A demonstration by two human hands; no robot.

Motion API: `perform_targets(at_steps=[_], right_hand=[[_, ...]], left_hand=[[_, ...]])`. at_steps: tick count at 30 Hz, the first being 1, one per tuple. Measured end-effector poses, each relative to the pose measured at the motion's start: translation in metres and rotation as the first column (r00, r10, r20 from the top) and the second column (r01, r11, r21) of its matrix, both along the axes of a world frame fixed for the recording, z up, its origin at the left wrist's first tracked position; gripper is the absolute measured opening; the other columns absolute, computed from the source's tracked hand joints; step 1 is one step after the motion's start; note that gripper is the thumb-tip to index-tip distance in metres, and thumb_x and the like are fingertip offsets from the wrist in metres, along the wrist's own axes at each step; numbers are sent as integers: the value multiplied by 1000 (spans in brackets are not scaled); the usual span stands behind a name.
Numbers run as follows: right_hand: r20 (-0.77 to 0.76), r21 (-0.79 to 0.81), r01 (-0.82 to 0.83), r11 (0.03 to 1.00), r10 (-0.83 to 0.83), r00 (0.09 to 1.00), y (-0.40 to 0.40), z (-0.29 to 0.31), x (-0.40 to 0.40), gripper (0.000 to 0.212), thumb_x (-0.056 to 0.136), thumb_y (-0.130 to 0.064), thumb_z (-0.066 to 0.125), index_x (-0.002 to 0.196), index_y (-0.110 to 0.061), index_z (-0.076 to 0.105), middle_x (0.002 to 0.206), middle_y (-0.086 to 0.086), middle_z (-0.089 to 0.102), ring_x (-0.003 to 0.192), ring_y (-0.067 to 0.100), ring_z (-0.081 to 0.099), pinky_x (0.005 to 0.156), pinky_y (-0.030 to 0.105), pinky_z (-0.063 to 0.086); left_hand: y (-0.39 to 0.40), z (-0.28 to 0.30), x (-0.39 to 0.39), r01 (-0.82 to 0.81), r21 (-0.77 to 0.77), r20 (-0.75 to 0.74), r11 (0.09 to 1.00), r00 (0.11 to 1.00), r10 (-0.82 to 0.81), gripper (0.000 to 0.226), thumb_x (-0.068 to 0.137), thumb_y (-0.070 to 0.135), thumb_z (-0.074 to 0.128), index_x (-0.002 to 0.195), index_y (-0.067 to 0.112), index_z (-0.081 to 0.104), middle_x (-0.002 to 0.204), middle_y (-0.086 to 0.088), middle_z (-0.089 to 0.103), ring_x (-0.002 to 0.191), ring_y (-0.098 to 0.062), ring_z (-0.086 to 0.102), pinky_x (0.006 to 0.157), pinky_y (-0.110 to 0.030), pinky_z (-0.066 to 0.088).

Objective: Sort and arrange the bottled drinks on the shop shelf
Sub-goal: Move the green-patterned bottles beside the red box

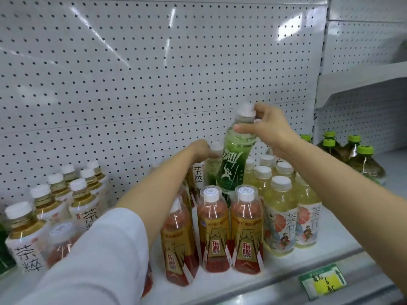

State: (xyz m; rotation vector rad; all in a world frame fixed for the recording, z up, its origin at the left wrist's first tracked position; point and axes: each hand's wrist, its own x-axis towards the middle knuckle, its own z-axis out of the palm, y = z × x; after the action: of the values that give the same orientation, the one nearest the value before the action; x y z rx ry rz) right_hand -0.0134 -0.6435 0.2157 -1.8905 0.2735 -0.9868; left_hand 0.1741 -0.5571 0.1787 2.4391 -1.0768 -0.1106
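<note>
My right hand grips the neck of a green-labelled bottle with a white cap and holds it tilted above the shelf's back rows. My left hand reaches to the back and holds the top of another white-capped bottle beside a white tea bottle. In front stand several gold-and-red energy drink bottles. Pale yellow tea bottles with illustrated labels stand in rows to the right. Amber tea bottles with white labels fill the left side.
The white shelf carries a green and yellow price tag on its front edge. A white pegboard wall backs it. Dark bottles with green caps stand on the neighbouring shelf at the right.
</note>
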Motion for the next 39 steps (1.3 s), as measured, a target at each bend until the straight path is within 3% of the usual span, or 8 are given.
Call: perform_targets(at_steps=[4,8,11,14,20,23,32,39], right_hand=[[181,66,-79,995,66,981,7,16,-17,38,77,-9,81,113,-7,67,102,5,73,96,18,70,83,30,56],[289,104,-120,987,85,954,12,16,-25,24,84,-9,74,107,-9,69,95,2,72,87,13,69,79,26,54],[374,54,-109,993,81,924,17,21,-29,15,89,-10,69,104,-10,67,92,2,71,85,12,68,79,24,55],[507,52,-103,993,62,860,25,39,-28,9,91,-14,67,98,-10,63,86,0,67,80,11,66,74,24,54],[728,61,-177,982,77,682,57,88,-40,10,90,-12,66,83,-12,60,77,-3,62,70,5,64,70,29,57],[735,40,-202,979,108,670,75,97,-57,14,90,-16,68,77,-13,62,70,-4,64,65,13,66,58,26,53],[586,115,-415,903,276,762,129,29,-77,16,92,-25,68,82,-13,70,76,3,70,69,20,70,65,36,60],[493,149,-508,848,382,782,180,-21,-73,16,93,-27,67,84,-15,73,77,4,71,71,21,69,70,35,59]], left_hand=[[-11,-7,0,33,-111,-179,993,982,-53,64,88,33,73,136,-1,48,130,-16,57,107,-29,59,95,-41,53],[-6,0,3,39,-92,-90,995,995,-47,51,87,40,73,112,-1,56,101,-10,59,77,-18,52,59,-25,44],[8,23,5,-7,-280,-130,960,991,-31,44,92,34,69,111,-3,56,100,-7,58,81,-15,54,59,-21,40],[27,58,-7,-49,-582,-156,811,986,-52,46,96,31,63,123,-4,52,119,-7,60,105,-18,57,80,-28,47],[76,129,-65,48,-941,28,335,998,-64,23,98,33,59,106,12,53,101,4,60,90,-7,58,80,-24,49],[113,149,-92,60,-980,42,190,995,-94,30,90,41,63,101,13,61,99,-7,69,92,-27,69,90,-48,56],[192,73,-156,13,-976,-2,216,998,-69,38,97,30,61,107,-6,68,78,-5,69,65,-14,68,67,-27,54],[262,6,-160,-134,-965,-171,226,973,-153,34,83,44,71,95,12,77,91,-17,71,87,-35,65,93,-56,48]])
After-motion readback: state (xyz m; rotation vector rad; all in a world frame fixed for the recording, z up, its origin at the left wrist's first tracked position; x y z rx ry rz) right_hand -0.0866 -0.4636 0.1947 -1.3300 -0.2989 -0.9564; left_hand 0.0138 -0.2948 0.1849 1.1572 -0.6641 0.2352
